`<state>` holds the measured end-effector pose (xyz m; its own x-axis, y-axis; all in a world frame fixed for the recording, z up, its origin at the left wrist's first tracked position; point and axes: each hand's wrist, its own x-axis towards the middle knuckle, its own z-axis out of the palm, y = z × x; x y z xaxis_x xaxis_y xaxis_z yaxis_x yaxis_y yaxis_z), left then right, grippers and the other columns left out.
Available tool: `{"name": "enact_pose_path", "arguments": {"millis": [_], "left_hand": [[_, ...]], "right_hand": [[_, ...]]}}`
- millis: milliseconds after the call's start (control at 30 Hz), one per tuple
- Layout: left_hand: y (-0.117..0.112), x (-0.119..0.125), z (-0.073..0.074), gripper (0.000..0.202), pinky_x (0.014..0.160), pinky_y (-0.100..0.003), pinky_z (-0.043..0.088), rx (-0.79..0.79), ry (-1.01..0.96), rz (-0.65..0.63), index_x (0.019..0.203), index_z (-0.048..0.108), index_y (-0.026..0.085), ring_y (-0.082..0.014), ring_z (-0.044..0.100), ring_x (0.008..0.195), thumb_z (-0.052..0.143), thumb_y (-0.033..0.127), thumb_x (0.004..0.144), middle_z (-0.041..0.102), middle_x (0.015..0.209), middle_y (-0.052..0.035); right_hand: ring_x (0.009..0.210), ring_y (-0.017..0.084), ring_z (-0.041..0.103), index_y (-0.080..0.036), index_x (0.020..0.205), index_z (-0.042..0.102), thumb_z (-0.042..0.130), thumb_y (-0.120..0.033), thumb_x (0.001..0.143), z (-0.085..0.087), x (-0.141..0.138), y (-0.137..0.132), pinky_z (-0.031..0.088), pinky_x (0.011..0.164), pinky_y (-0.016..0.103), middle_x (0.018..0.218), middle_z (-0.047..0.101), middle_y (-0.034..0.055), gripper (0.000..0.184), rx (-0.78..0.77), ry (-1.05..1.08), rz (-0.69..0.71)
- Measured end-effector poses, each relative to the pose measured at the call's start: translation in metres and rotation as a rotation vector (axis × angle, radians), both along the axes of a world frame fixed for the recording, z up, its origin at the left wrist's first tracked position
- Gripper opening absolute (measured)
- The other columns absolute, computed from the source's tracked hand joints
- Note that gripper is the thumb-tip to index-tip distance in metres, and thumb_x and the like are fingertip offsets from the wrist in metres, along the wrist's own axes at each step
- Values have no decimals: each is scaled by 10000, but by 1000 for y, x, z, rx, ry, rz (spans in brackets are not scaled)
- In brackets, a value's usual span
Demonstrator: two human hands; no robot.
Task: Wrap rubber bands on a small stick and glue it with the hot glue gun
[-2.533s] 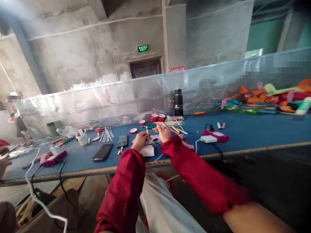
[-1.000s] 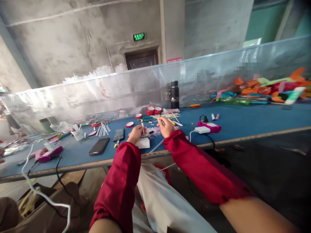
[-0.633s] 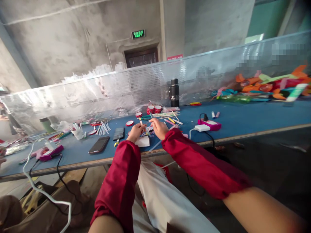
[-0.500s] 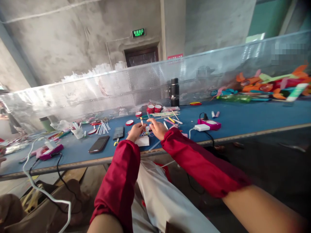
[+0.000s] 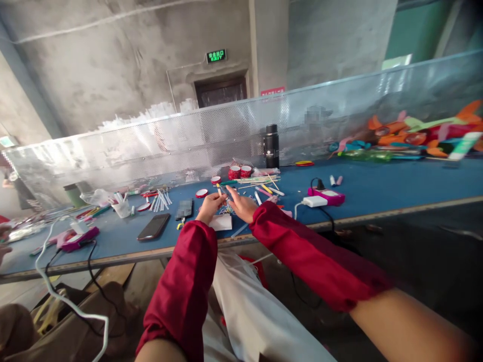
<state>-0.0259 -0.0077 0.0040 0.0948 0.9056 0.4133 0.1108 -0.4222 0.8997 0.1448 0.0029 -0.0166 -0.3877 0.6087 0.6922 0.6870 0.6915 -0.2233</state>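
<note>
My left hand (image 5: 211,206) is closed in a pinch on a short pale stick with a yellow-orange end (image 5: 219,188). Close beside it, my right hand (image 5: 243,207) grips a thin grey pen-like tool (image 5: 226,191), too small to name further. The tool's tip is near the stick; whether they touch I cannot tell. Below both hands, a small white box or folded card (image 5: 222,222) lies at the table's front edge. Small loose bits (image 5: 228,206) lie between the hands, partly hidden by the fingers.
On the blue table (image 5: 113,244) lie a phone (image 5: 153,227), red tape rolls (image 5: 234,173), thin sticks (image 5: 256,179) and a power strip (image 5: 332,196) with a charger. A black flask (image 5: 271,146) stands before the perforated metal screen (image 5: 222,133). At left are a cup of sticks (image 5: 121,207) and another person's hand (image 5: 4,250).
My right fingers and the grey tool have shifted slightly left and down, closer to the stick in my left hand. My left hand has barely moved.
</note>
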Motion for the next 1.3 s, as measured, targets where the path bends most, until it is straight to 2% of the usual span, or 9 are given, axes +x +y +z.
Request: {"name": "enact_pose_path", "arguments": {"millis": [267,367,500,667,833,933,1000,1100,1300], "left_hand": [[9,-5,-5,508,493,-234,271,-6,-20,6,618,598,152,-70,360,481,753,622,732,436,502,34],[11,-7,-5,501,487,-230,266,-6,-13,48,628,606,152,-71,366,486,741,620,744,447,514,29],[12,-8,-6,486,483,-226,266,-11,-10,115,639,612,152,-72,366,492,730,607,761,454,523,29],[13,-7,-9,486,487,-230,259,-15,-8,149,637,611,149,-70,360,486,718,601,779,441,520,31],[13,-7,-10,507,502,-230,278,16,-19,138,640,614,147,-73,371,503,726,629,751,468,530,26],[12,-8,-10,533,510,-237,279,37,3,119,638,617,143,-76,372,508,729,658,713,471,532,27],[12,-8,-10,545,512,-241,275,41,20,96,640,621,141,-77,370,505,726,672,698,467,526,29],[12,-7,-9,552,514,-245,278,37,43,54,643,632,139,-80,377,501,728,681,682,481,524,25],[7,-4,-6,543,512,-242,277,20,30,43,636,636,137,-79,387,502,754,667,663,503,533,14]], "right_hand": [[753,245,710,-212,1449,529,520,-407,978,2,3,-2,493,682,314,850,772,63,509,0,80,52],[842,235,696,-220,1213,689,482,-334,1003,6,11,3,486,746,319,922,765,78,316,62,213,-51],[955,250,661,-237,875,769,607,-236,915,6,18,11,465,821,338,955,754,80,167,105,125,-178],[955,259,642,-259,856,801,685,-241,866,4,15,9,428,808,355,956,756,71,118,81,29,-204],[862,225,649,-222,807,754,610,-287,937,7,14,5,408,773,329,866,748,69,205,128,63,-162],[785,198,660,-213,787,695,603,-304,949,9,13,3,427,761,308,789,738,50,207,150,113,-32],[758,185,679,-219,823,661,679,-323,898,9,12,1,454,753,291,782,740,27,130,127,167,87],[725,172,700,-233,855,617,774,-289,786,8,10,-2,488,711,269,778,737,-4,180,48,229,190],[734,180,715,-243,853,609,755,-239,756,5,7,-2,515,687,274,781,743,-5,175,-46,292,128]]}}
